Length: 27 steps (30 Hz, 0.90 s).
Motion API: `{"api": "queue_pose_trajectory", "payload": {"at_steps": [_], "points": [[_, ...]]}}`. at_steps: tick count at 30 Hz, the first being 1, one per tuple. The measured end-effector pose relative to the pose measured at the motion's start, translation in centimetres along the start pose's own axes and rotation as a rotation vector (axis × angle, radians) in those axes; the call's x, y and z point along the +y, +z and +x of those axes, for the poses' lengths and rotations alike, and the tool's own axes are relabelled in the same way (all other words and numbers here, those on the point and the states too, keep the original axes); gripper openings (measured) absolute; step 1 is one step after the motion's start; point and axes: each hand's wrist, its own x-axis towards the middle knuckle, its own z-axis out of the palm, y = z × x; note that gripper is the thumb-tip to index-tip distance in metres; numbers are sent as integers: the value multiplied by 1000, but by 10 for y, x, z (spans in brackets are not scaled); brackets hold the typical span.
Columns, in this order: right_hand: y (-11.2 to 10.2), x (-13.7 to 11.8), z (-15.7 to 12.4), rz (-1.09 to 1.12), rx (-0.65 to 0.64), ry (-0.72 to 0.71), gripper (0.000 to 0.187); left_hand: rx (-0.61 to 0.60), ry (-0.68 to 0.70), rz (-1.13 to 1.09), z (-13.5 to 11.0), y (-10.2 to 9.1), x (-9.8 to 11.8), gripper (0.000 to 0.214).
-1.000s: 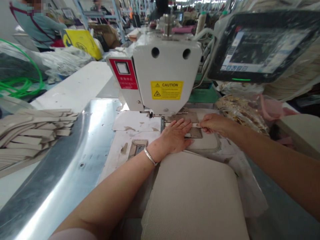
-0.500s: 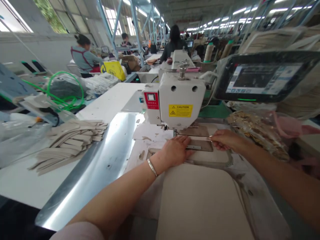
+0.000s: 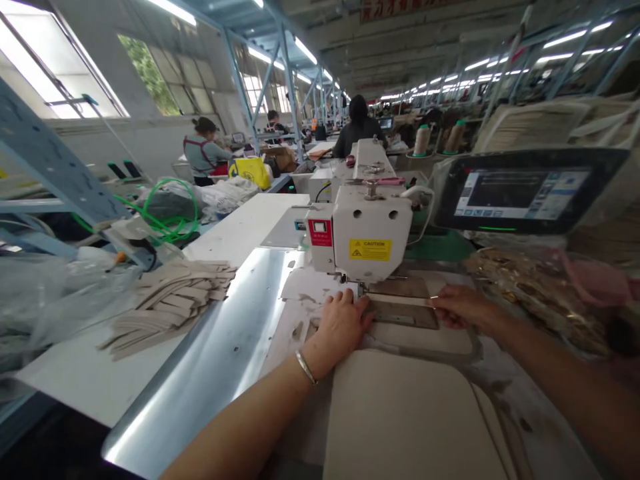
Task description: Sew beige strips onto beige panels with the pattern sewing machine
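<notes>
My left hand (image 3: 343, 327) lies flat, fingers stretched out, at the left end of a brown template plate (image 3: 413, 316), close under the sewing machine head (image 3: 373, 230). A pale narrow strip (image 3: 403, 300) runs across the plate's slot. At the strip's right end my right hand (image 3: 460, 307) is closed in a pinch on a thin metal tool (image 3: 433, 298); its exact kind is too small to make out. Beneath the plate lies a beige panel (image 3: 453, 342). Nearer to me sits a stack of rounded beige panels (image 3: 405, 407).
Cut beige strips (image 3: 175, 300) lie in a pile at the left, beside a shiny metal sheet (image 3: 235, 347). A control screen (image 3: 525, 190) stands at the right, above a plastic bag of small parts (image 3: 520, 280). Co-workers (image 3: 359, 127) sit farther back.
My left hand has slid left off the plate, baring more of the strip. My right hand stays at the strip's right end. The whole view has shifted, with the scene lower and further right.
</notes>
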Motion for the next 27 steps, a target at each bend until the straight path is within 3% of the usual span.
{"api": "queue_pose_trajectory", "payload": {"at_steps": [8,12,18,27], "points": [[-13,-5,2,-31,-129,36,15,-22,44,28,7,5,-2,41],[-12,-11,1,-80,-100,63,19,-36,68,33,10,6,-4,44],[3,-14,0,-108,-33,9,22,-46,72,38,6,3,-18,46],[37,-29,0,-101,-44,-46,20,-42,40,64,-10,-7,-51,43]]}}
